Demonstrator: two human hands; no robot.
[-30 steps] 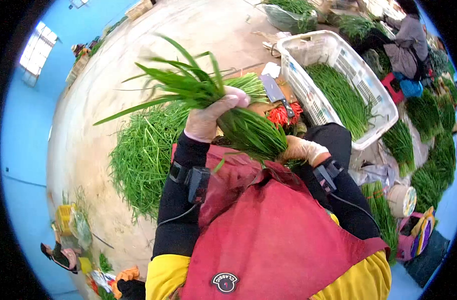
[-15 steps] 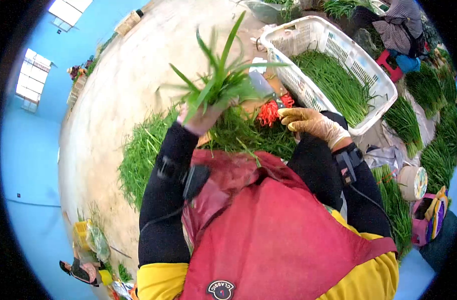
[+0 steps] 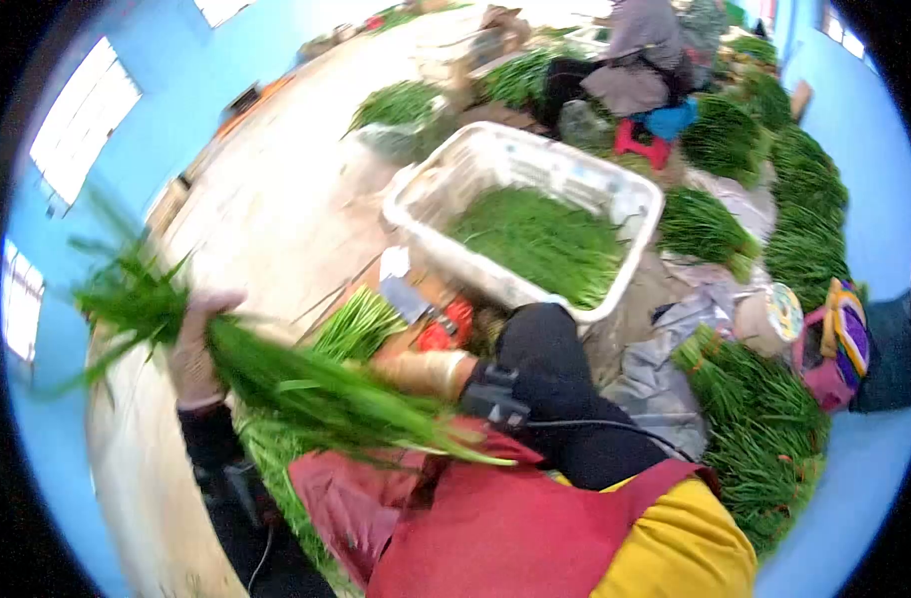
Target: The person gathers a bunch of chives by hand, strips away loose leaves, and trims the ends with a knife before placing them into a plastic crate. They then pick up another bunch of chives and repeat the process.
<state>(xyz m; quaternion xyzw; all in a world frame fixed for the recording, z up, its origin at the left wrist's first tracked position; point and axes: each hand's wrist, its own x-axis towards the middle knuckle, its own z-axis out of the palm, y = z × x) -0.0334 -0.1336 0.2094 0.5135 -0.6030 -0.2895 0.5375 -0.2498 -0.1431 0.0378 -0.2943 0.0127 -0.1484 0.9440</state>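
My left hand [image 3: 198,349] is closed round a long bunch of green chives [image 3: 316,389], held out at the left. Its leafy tips are blurred, and the pale stem ends point right across my red apron [image 3: 495,518]. In a pale glove, my right hand [image 3: 416,373] lies low behind the stem end of the bunch; its fingers are hidden. Just beyond it are red ties [image 3: 450,325] and a cleaver [image 3: 406,298] with a dark handle. More cut stems [image 3: 360,324] rest on a brown board beside the blade.
A white plastic basket [image 3: 625,289] with loose chives stands ahead of my knee. Tied bundles [image 3: 764,439] lie along the right, near a round tub [image 3: 769,319]. A person [image 3: 645,55] sits at the back by a red stool [image 3: 642,145].
My left hand has swung out leftward with the bunch, which now stretches lengthwise. My right hand has moved from beside the red ties to behind the stems. The view has turned right.
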